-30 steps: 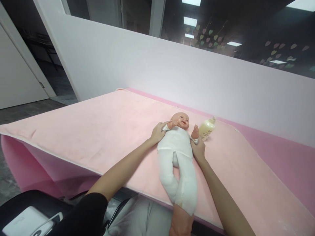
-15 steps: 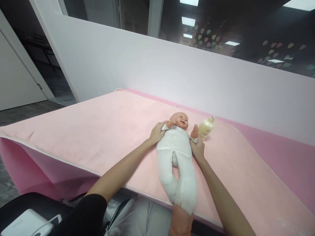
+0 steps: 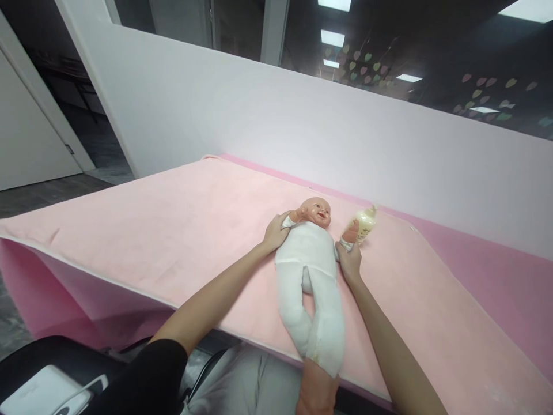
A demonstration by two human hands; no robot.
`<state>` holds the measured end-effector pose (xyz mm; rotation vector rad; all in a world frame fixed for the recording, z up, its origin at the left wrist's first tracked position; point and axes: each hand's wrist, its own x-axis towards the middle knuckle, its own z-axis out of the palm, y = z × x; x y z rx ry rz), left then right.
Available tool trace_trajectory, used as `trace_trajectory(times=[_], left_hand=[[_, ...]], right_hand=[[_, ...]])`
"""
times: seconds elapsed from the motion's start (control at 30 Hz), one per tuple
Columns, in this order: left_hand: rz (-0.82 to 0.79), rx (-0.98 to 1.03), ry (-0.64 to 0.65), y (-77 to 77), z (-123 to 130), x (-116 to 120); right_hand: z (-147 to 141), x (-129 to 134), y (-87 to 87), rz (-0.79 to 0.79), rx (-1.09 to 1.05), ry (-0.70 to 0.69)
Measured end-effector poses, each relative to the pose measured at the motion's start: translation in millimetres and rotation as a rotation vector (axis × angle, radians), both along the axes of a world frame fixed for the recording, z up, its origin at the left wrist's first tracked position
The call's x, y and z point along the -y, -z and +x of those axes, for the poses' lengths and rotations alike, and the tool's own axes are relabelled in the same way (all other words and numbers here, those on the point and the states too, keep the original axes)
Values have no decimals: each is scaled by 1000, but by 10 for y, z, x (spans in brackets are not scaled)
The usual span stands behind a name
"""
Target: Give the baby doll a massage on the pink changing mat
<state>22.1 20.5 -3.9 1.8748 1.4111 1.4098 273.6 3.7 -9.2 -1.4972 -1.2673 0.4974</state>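
A baby doll [image 3: 306,253] with a white cloth body lies on its back on the pink cloth, its head away from me and its feet over the near edge. My left hand [image 3: 275,233] is closed round the doll's arm on the left, near the white cuff. On the other side my right hand [image 3: 349,259] grips the doll's other arm below its cuff, holding it out from the body. Just behind that raised doll hand stands a pale yellow pump bottle [image 3: 366,222], partly hidden by it.
The pink cloth [image 3: 173,219] covers a table and hangs over its near left edge. A white partition [image 3: 268,115] with glass above runs behind it. At the lower left, a white device [image 3: 43,392] lies on a black chair [image 3: 64,351].
My right hand has moved the doll's arm slightly outward to the right, so its hand now overlaps the bottle. My left hand has stayed nearly still.
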Motion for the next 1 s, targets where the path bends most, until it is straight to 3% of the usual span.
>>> trace_trajectory(times=[0.37,1.0], left_hand=[[-78,389,54,28,4,-52],[-266,938,-145,40,-32,-190]], right_hand=[[54,-96,67,23,-241,28],[47,-131,87,35,-364,45]])
